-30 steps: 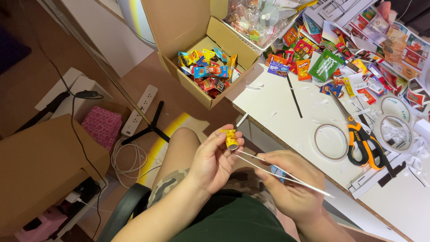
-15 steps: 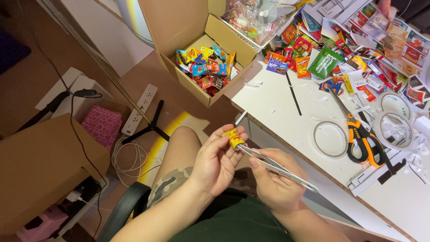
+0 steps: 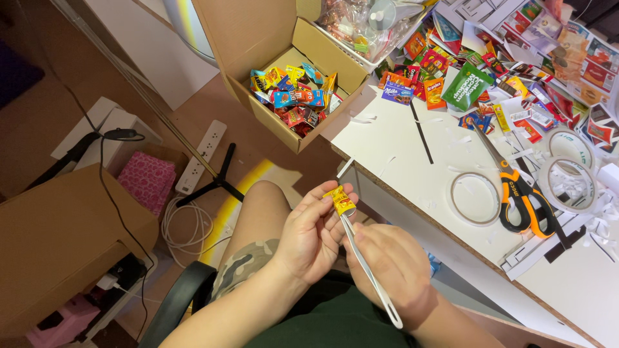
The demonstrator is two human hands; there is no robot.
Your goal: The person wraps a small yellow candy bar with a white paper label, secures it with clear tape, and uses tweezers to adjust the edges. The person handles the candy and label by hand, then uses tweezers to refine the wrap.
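Landmark: we place everything by the white tabletop [image 3: 412,138], which runs from upper centre to lower right.
Left hand: our left hand [image 3: 314,233] sits just below the tabletop's near edge, over our lap; its fingertips pinch a tiny yellow-and-red packet [image 3: 339,200] and turn it up toward us, seemingly so the small thing can be worked on close to the eye.
Right hand: our right hand [image 3: 394,270] lies just beside the left, below the same edge, closed around long white tweezers [image 3: 366,269]; their tips meet the packet, the looped end pointing back at our body.
Grip: both are narrow and occupied, one holding the packet, the other the tweezers.
Cardboard box [image 3: 298,138]: it juts off the tabletop's left end, open and full of similar coloured miniature packets, within arm's reach.
Scissors [image 3: 516,190]: orange-handled, lying flat on the tabletop between two tape rolls [image 3: 472,198], apart from both hands.
Paper scraps and more packets: strewn across the tabletop's far side.
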